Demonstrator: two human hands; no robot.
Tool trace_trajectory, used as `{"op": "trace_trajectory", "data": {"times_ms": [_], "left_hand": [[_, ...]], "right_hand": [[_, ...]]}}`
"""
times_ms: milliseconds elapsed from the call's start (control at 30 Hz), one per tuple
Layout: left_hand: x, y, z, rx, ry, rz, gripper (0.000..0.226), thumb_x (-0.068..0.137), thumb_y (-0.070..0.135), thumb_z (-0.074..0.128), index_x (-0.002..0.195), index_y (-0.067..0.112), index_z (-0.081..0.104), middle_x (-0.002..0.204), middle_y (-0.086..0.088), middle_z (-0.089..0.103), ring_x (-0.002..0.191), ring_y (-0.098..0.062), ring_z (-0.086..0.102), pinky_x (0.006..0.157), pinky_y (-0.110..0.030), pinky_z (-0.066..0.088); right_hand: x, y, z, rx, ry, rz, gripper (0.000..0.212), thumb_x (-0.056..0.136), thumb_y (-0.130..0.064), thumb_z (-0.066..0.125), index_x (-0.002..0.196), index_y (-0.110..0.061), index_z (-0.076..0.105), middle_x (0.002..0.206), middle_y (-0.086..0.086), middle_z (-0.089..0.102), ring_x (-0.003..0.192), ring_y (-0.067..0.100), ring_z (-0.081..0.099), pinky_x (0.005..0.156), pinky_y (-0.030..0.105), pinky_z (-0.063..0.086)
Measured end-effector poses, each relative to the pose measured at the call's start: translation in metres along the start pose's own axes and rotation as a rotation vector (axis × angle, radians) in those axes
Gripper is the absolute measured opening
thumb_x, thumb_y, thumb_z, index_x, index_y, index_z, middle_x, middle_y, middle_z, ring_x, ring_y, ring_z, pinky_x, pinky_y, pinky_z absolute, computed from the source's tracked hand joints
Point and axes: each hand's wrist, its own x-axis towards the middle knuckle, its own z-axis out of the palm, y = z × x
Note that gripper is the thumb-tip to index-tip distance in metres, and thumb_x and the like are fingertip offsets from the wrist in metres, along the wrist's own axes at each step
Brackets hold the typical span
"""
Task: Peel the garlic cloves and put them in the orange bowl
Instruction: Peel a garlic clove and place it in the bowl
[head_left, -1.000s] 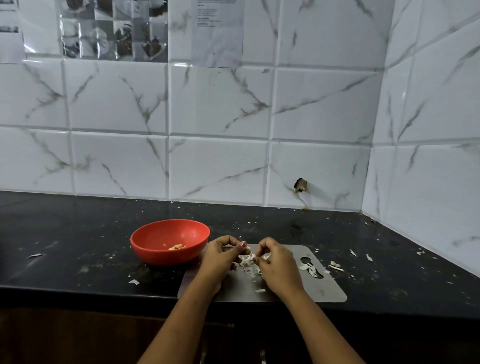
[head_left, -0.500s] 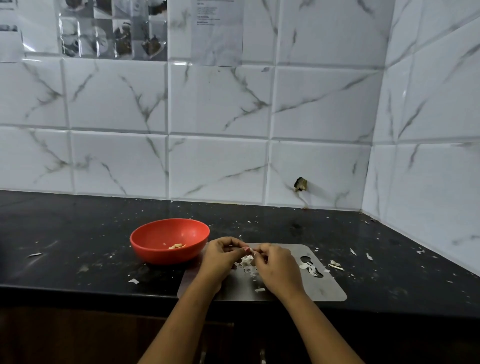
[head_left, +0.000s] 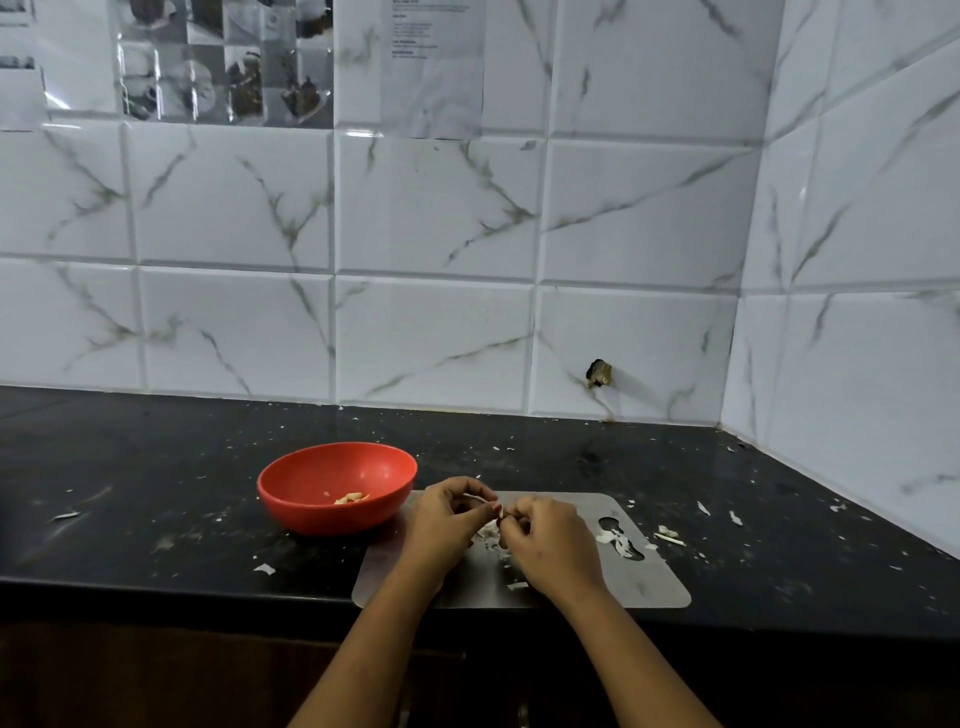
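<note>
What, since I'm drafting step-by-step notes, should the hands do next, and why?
Probably pull the loose skin strip away with the left hand while the right hand pinches the garlic clove. Both hands meet over the steel board and skin clings to the clove, so it isn't ready for the orange bowl beside the board.

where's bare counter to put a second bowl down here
Widest bare counter lies left of the orange bowl, back to the tiled wall, only flecks there. Another patch lies behind the steel board toward the corner. Crowded: the board's middle, where left hand and right hand pinch a garlic clove, and peels by its right end.
</note>
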Motion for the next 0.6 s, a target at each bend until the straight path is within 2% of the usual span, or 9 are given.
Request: {"op": "trace_trajectory", "data": {"times_ms": [167, 333, 467, 533, 600], "left_hand": [[0.001, -0.001, 0.0, -0.017, 0.022, 0.016, 0.005, 0.081, 0.001, 0.069, 0.081, 0.006, 0.07, 0.058, 0.002, 0.061, 0.048, 0.0, 0.05, 0.044, -0.014, 0.039], [-0.001, 0.001, 0.001, 0.033, -0.058, 0.021, 0.008, 0.082, 0.006, 0.069, 0.08, 0.014, 0.071, 0.062, 0.004, 0.065, 0.052, 0.002, 0.053, 0.045, -0.014, 0.04], [-0.001, 0.0, 0.002, 0.066, -0.027, 0.031, 0.016, 0.082, 0.004, 0.069, 0.073, 0.018, 0.069, 0.062, 0.001, 0.063, 0.053, -0.004, 0.051, 0.045, -0.015, 0.04], [-0.001, 0.001, 0.002, 0.044, -0.001, 0.021, 0.014, 0.082, 0.004, 0.069, 0.074, 0.016, 0.07, 0.063, 0.001, 0.065, 0.052, -0.001, 0.052, 0.046, -0.015, 0.041], [-0.001, 0.001, 0.001, 0.005, 0.008, -0.003, 0.009, 0.081, 0.005, 0.07, 0.077, 0.013, 0.072, 0.068, 0.0, 0.068, 0.057, -0.001, 0.056, 0.049, -0.015, 0.043]], "right_hand": [[-0.001, -0.001, -0.001, 0.076, 0.002, 0.034, 0.02, 0.085, -0.031, 0.056, 0.078, -0.017, 0.069, 0.065, 0.0, 0.067, 0.064, 0.015, 0.061, 0.054, 0.027, 0.042], [0.001, 0.002, 0.001, 0.179, 0.013, 0.058, 0.034, 0.093, -0.029, 0.05, 0.063, -0.016, 0.058, 0.061, 0.001, 0.061, 0.06, 0.015, 0.058, 0.051, 0.029, 0.039], [0.004, 0.006, 0.003, 0.213, 0.045, 0.047, 0.022, 0.093, -0.032, 0.055, 0.074, -0.023, 0.064, 0.068, -0.006, 0.066, 0.065, 0.009, 0.062, 0.059, 0.031, 0.05], [0.006, 0.008, 0.004, 0.242, 0.065, 0.043, 0.011, 0.09, -0.026, 0.061, 0.079, -0.029, 0.062, 0.072, -0.009, 0.065, 0.067, 0.006, 0.062, 0.063, 0.032, 0.054], [0.007, 0.01, 0.005, 0.297, 0.064, 0.03, 0.016, 0.087, -0.018, 0.065, 0.085, -0.033, 0.061, 0.079, -0.012, 0.065, 0.072, 0.004, 0.063, 0.066, 0.03, 0.055]]}}
